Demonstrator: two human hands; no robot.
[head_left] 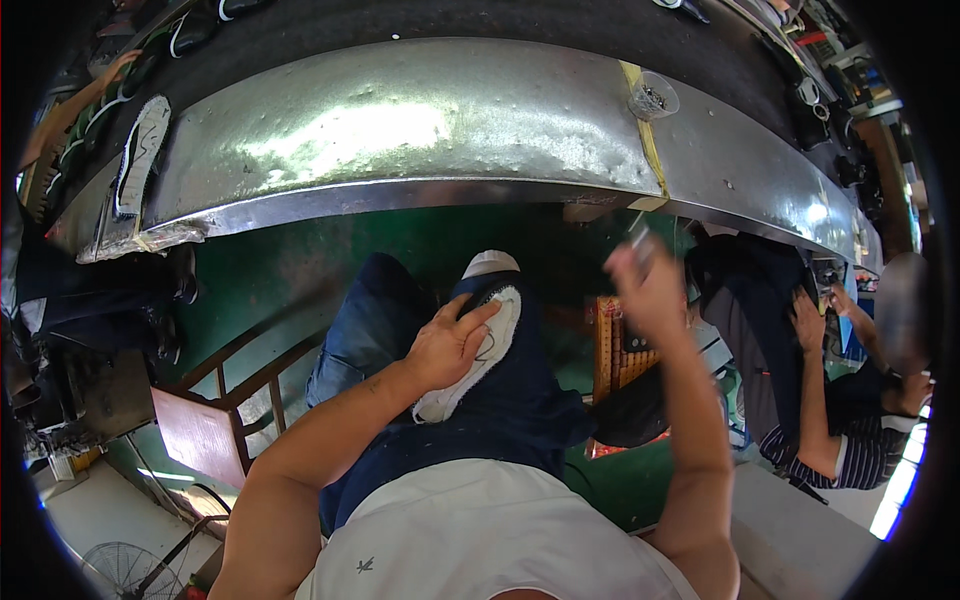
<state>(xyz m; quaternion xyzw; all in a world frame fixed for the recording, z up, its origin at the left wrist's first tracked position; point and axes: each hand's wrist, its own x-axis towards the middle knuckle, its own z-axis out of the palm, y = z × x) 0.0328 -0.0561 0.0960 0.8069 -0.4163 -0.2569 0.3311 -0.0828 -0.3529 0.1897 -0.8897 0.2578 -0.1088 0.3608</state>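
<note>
The long, curved, shiny sheet-metal bench edge [400, 130] spanned the top of the view, w/ a black belt behind it carrying dark shoe parts. One white shoe sole w/ dark trim [140, 155] lay at its left end; one small clear plastic cup [652, 97] sat by a yellow tape strip on the right. One wooden chair frame [215, 420] stood lower left.

The white flat rubber shoe sole w/ black stitching lines [475, 355] rested on the person's dark-blue-clad lap, approx. mid-frame. It looked light and bendy (prob. floppy at toe and heel), not fragile, a bit smooth; best taken across the waist or pinched at an edge.

The left hand [450, 345] lay on it, fingers spread and curled over the edge, pressing it to the thigh. The right hand [648, 290] was raised, blurred; it seemed closed round a small thin tool, but I couldn't tell the grip.

Soles counted: two. A co-worker's hand [808, 312] showed at right.
</note>
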